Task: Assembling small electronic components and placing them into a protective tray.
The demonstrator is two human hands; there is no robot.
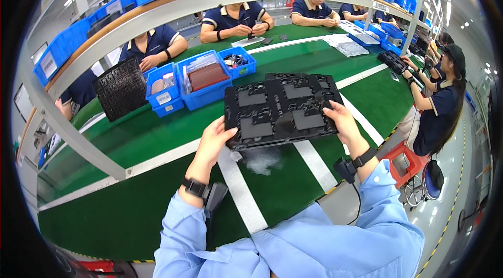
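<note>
A black moulded tray [274,113] with several grey rectangular areas on its face is held up in front of me over the green table. My left hand [214,139] grips its left edge, the thumb lying over the near corner. At the right edge my right hand [343,122] is closed on it, with the thumb on the top face and the other fingers mostly hidden behind. Beneath the tray, a small whitish crumpled piece [236,156] and a clear film-like patch [263,161] show on the table.
Blue bins [208,101] holding reddish-brown sheets and small parts stand beyond the tray, beside a leaning black patterned tray [120,88]. White strips cross the green table [173,194]. A shelf post [84,115] rises at left. Co-workers sit opposite and at right, near a red stool [402,165].
</note>
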